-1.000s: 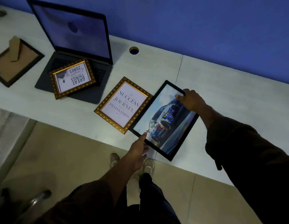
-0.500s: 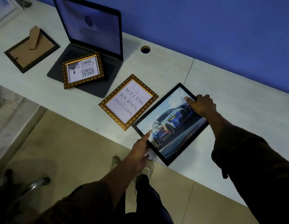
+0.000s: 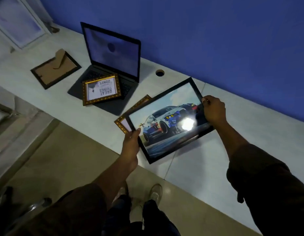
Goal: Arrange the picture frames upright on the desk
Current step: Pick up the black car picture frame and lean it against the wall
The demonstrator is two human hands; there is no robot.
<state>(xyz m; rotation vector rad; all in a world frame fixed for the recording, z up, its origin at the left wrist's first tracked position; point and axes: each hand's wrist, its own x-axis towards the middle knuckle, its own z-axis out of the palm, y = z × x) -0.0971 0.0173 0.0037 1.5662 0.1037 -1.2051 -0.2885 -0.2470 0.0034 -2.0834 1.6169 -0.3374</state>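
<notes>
Hands grip the black car picture frame (image 3: pixel 166 120) clear above the desk (image 3: pixel 249 133), left hand (image 3: pixel 130 143) pinching its near edge, right hand (image 3: pixel 214 109) its far corner, so lifting is under way and next, I reckon, comes finding the back stand.

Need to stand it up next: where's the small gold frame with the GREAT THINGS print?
In the head view, the small gold frame lies left of centre on the laptop keyboard, right of the face-down frame.

Bare desk (image 3: pixel 249 133) lies right of the car frame (image 3: pixel 166 120); laptop (image 3: pixel 113 65) and 3 frames crowd its left.
</notes>
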